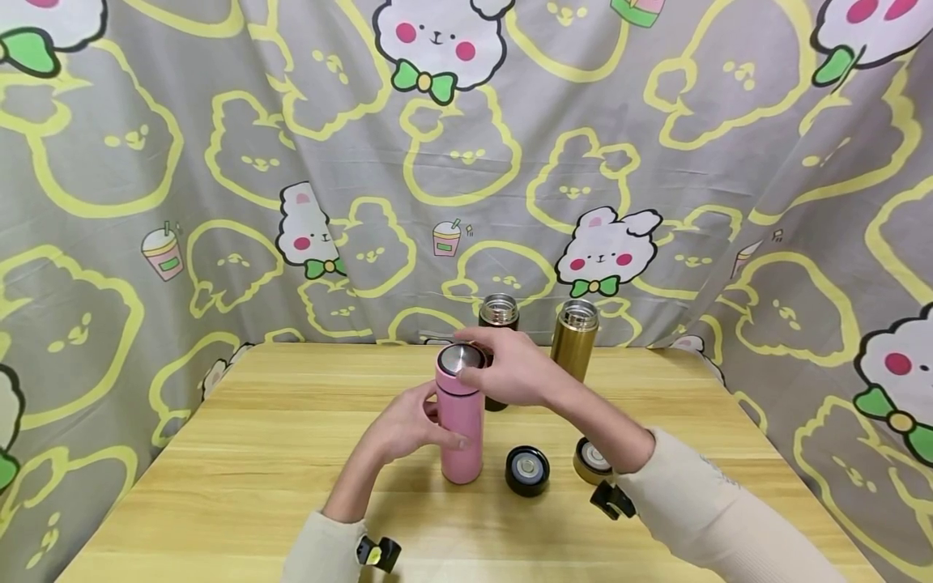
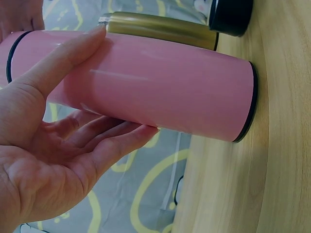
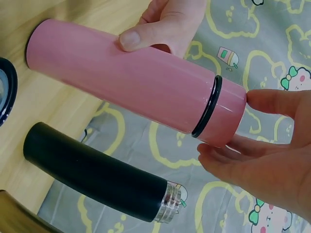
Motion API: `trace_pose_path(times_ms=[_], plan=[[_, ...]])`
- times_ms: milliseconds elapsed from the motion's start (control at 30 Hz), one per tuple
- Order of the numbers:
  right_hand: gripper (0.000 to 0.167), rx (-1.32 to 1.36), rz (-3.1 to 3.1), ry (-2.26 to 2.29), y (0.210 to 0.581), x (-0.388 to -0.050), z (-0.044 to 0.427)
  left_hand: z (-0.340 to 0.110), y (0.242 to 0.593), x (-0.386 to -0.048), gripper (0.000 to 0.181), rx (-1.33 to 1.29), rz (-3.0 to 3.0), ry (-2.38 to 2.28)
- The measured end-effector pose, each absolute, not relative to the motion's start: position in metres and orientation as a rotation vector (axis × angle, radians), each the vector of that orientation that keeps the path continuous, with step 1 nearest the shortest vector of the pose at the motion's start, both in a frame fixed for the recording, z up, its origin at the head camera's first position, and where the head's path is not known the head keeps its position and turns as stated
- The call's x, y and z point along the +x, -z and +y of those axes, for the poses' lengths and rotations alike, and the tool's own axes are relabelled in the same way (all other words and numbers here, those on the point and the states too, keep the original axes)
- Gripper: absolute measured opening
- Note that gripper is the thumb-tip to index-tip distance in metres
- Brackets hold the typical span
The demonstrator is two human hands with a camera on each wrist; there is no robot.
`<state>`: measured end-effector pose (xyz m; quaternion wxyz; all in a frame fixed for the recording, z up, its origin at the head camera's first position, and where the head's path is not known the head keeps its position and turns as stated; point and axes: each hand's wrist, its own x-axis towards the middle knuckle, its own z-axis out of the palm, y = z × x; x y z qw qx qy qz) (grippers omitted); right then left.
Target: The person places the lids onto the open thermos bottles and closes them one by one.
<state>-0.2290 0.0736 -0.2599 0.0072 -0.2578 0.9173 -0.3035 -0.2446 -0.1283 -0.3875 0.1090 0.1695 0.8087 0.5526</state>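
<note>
A pink thermos (image 1: 462,429) stands upright on the table, its pink lid (image 3: 229,112) in place with a black ring below it. My left hand (image 1: 404,425) holds the bottle's body, thumb on one side and fingers on the other. From above, my right hand (image 1: 513,364) grips the lid between thumb and fingers; its steel top (image 1: 460,359) shows in the head view. Just behind stands a black thermos (image 3: 97,170) without a lid, partly hidden by my right hand in the head view. A gold thermos (image 1: 573,344), also lidless, is to the right.
A black lid (image 1: 528,471) lies underside up on the wooden table (image 1: 291,421), right of the pink thermos. Beside it a gold lid (image 1: 594,459) is partly covered by my right forearm. A patterned curtain (image 1: 466,178) hangs behind and along both sides.
</note>
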Motion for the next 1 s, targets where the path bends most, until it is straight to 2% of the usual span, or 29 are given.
trace_pose_path(times_ms=[467, 767, 1000], plan=[[0.049, -0.867, 2.908, 0.961, 0.2617, -0.2317, 0.0717, -0.129, 0.3865, -0.244, 0.08, 0.489, 2.385, -1.616], [0.05, -0.8, 2.983, 0.97, 0.2662, -0.2322, 0.0687, -0.1289, 0.3857, -0.2435, 0.079, 0.487, 2.392, -1.614], [0.055, -0.788, 2.961, 1.002, 0.2645, -0.2322, 0.0695, -0.1288, 0.3862, -0.244, 0.079, 0.489, 2.4, -1.606]])
